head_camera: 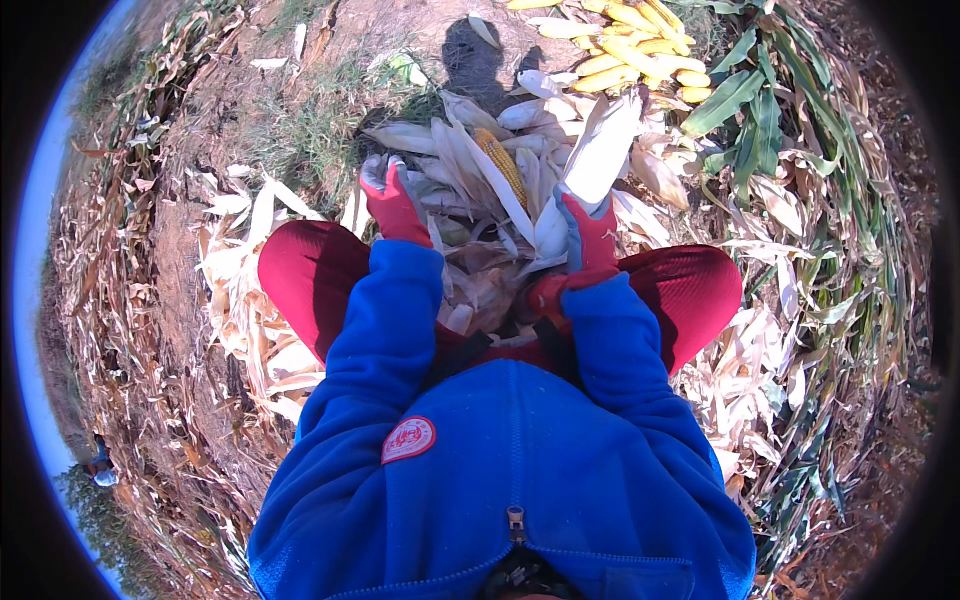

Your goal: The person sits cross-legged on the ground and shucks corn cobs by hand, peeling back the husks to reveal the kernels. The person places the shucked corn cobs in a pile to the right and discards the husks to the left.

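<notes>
Red and grey work gloves cover both hands. My right hand [589, 225] is closed around the lower end of an ear of corn in its pale dry husk [604, 146], which points up and away. On the left, my left hand [392, 196] hovers at the edge of the husk pile with thumb and fingers apart, and no object shows between them. Between the hands lies a partly husked corn cob [501, 166], its yellow kernels showing among the pale leaves. More ears in husks [536, 114] lie just beyond it.
Husked yellow corn cobs [637, 49] are heaped at the upper right, beside green corn leaves [727, 105]. Loose dry husks [262, 300] lie around both bent knees. Grass [300, 135] grows at the upper left. A distant person [102, 469] appears at the far left edge.
</notes>
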Action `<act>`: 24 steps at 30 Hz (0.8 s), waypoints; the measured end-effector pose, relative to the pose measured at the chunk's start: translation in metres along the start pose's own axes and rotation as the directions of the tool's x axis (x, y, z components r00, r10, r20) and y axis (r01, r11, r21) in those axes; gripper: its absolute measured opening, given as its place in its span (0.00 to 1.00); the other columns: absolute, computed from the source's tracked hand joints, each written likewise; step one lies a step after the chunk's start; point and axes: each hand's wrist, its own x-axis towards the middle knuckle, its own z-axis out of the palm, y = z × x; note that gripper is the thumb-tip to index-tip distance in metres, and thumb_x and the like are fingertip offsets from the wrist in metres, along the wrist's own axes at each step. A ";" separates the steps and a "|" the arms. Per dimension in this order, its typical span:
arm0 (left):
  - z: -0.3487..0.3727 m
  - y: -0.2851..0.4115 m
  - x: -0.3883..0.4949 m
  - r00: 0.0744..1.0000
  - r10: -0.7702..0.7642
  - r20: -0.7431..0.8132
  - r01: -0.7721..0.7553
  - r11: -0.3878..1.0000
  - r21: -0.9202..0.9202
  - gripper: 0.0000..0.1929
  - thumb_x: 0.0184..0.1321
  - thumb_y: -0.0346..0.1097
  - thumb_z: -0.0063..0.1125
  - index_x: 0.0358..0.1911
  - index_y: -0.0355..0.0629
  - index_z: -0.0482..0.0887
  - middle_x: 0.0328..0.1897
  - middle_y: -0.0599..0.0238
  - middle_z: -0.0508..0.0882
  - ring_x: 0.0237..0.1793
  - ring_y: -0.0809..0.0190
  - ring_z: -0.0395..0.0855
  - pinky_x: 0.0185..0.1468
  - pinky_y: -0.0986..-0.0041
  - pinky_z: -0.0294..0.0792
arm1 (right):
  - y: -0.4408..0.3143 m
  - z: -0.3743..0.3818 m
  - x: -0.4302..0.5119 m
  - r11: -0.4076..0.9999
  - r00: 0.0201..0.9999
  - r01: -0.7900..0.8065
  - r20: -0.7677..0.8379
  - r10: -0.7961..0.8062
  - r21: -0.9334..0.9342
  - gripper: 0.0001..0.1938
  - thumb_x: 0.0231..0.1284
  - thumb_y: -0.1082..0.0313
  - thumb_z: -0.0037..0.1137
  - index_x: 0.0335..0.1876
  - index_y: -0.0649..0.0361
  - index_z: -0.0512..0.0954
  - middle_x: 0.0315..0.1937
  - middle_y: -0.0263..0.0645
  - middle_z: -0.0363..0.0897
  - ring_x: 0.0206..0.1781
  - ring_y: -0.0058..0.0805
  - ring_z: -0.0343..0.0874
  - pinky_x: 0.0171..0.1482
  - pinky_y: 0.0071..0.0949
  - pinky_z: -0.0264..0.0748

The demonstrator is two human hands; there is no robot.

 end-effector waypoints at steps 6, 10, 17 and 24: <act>0.026 0.033 -0.081 0.749 0.155 0.644 -0.240 0.970 0.045 0.19 0.68 0.34 0.46 0.60 0.34 0.70 0.55 0.56 0.78 0.52 0.62 0.77 0.59 0.72 0.67 | -0.005 0.020 -0.018 0.841 0.997 0.069 0.054 -0.047 -0.537 0.33 0.45 0.56 0.71 0.55 0.64 0.70 0.46 0.47 0.79 0.48 0.35 0.80 0.50 0.33 0.76; 0.032 0.006 -0.106 0.751 -0.251 0.611 0.165 0.967 0.194 0.18 0.67 0.35 0.52 0.57 0.35 0.73 0.52 0.59 0.80 0.52 0.64 0.77 0.56 0.74 0.69 | -0.031 0.042 -0.039 0.801 0.997 0.047 0.078 -0.001 -0.597 0.31 0.49 0.53 0.67 0.57 0.60 0.69 0.46 0.50 0.78 0.50 0.44 0.79 0.50 0.36 0.75; 0.020 0.007 -0.097 0.522 -0.578 0.627 0.631 0.757 0.173 0.19 0.63 0.42 0.59 0.52 0.38 0.75 0.46 0.60 0.81 0.43 0.65 0.80 0.47 0.74 0.74 | -0.013 0.033 -0.046 0.725 0.955 0.297 0.199 -0.220 -0.622 0.16 0.62 0.64 0.57 0.51 0.64 0.75 0.45 0.47 0.80 0.47 0.36 0.81 0.49 0.31 0.75; 0.020 0.003 -0.097 0.568 -0.553 0.609 0.437 0.830 0.346 0.25 0.57 0.40 0.65 0.54 0.38 0.71 0.46 0.60 0.81 0.42 0.62 0.82 0.46 0.71 0.75 | -0.033 0.032 -0.019 0.960 0.977 -0.175 0.081 0.197 -0.219 0.16 0.60 0.63 0.62 0.47 0.65 0.76 0.37 0.35 0.80 0.38 0.18 0.76 0.41 0.20 0.74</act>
